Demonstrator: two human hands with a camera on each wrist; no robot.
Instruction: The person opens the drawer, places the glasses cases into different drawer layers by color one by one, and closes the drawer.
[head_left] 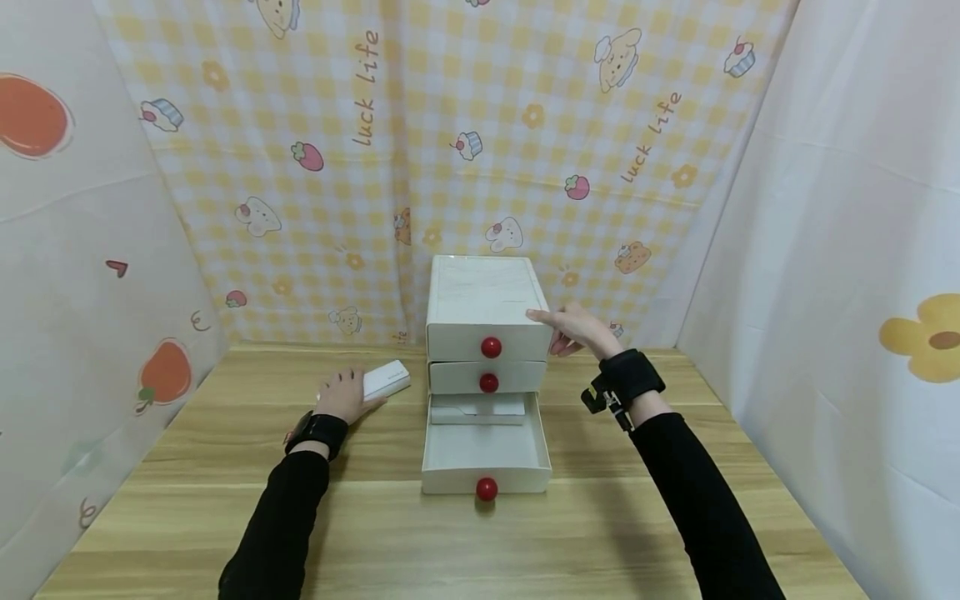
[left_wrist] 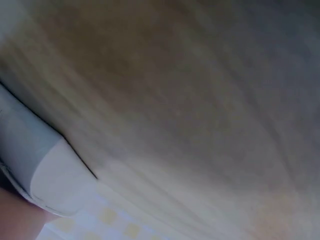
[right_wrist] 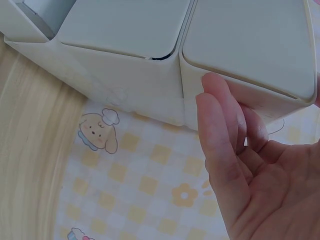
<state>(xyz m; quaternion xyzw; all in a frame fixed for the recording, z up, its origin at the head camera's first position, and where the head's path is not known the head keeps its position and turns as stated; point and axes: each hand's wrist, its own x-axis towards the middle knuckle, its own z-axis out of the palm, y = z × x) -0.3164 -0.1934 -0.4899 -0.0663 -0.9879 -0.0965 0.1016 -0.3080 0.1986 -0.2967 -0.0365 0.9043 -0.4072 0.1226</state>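
Observation:
A white three-drawer cabinet point(head_left: 487, 292) with red round knobs stands at the table's middle. Its bottom drawer point(head_left: 487, 479) is pulled out; the upper two are closed. A flat white box point(head_left: 477, 414) lies at the back of that drawer. To the left, my left hand point(head_left: 345, 396) grips a small white box point(head_left: 388, 379) from above on the table; one end of this box point(left_wrist: 62, 177) shows in the left wrist view. My right hand point(head_left: 573, 327) rests against the cabinet's upper right corner, its loosely bent fingers point(right_wrist: 215, 130) along the side wall.
The wooden table point(head_left: 375, 533) reaches to a yellow checked curtain point(head_left: 480, 192) close behind the cabinet. White curtains hang at the left and right sides. A black camera strap point(head_left: 630, 379) sits on the right wrist.

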